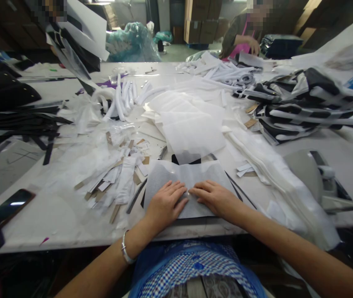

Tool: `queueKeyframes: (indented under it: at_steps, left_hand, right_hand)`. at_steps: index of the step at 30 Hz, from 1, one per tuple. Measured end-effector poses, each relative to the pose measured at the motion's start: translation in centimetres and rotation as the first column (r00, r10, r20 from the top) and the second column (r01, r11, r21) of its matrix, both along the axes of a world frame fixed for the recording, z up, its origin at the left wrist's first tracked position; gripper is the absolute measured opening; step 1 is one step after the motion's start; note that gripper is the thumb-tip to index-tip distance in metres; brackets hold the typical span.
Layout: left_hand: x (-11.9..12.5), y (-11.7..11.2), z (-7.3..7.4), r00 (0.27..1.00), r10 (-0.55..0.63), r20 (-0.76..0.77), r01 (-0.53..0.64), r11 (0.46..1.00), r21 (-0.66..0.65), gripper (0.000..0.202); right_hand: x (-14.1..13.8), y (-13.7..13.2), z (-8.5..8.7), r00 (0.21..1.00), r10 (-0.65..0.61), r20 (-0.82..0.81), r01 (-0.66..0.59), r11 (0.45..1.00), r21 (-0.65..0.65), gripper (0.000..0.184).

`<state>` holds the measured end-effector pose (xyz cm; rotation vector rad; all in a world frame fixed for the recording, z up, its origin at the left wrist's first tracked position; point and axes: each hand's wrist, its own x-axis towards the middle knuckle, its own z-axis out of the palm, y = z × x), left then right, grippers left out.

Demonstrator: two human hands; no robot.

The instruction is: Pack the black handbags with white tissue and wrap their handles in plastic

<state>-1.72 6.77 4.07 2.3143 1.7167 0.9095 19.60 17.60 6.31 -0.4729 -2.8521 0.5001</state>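
Both of my hands rest on a white translucent sheet [160,174] that lies over a dark flat piece [205,220] at the table's near edge. My left hand [166,202] lies palm down with its fingers stretched toward the sheet's middle. Opposite it, my right hand [215,198] is also laid flat, fingertips pointing left and almost meeting the left ones. Dark strips stick out past both sides of the sheet. Just beyond it, a fanned stack of white sheets [191,124] partly covers a black piece [176,158].
Paper and card strips [126,178] lie left, near a phone [5,213]. A long white foam-like bundle [266,174] runs along the right. Black-and-white pieces [306,111] are piled beyond it. White curved tubes [123,97] lie farther back. Another person's hand [250,43] is across the table.
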Motion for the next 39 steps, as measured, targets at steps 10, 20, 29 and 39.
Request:
queueKeyframes:
  at_steps: [10,20,29,39]
  left_hand:
    - [-0.08,0.1,-0.17,0.999,-0.004,0.044,0.006,0.999,-0.04,0.028]
    - [-0.17,0.11,-0.09,0.998,-0.009,0.058,0.012,0.999,-0.04,0.028]
    - [-0.28,0.03,-0.19,0.998,-0.014,0.063,0.016,0.999,-0.036,0.029]
    - [-0.31,0.13,-0.06,0.998,-0.019,0.058,0.022,0.999,-0.048,0.029]
  right_hand:
    - [0.47,-0.45,-0.31,0.999,0.037,0.026,-0.036,0.998,-0.053,0.033]
    - [0.59,-0.34,-0.52,0.998,0.058,0.018,-0.057,0.997,-0.055,0.038]
    - [0.38,-0.36,-0.34,0.999,0.031,-0.033,-0.034,0.995,-0.093,0.037]
    - [0.57,-0.18,-0.65,0.996,0.05,-0.068,-0.056,0.995,-0.087,0.032]
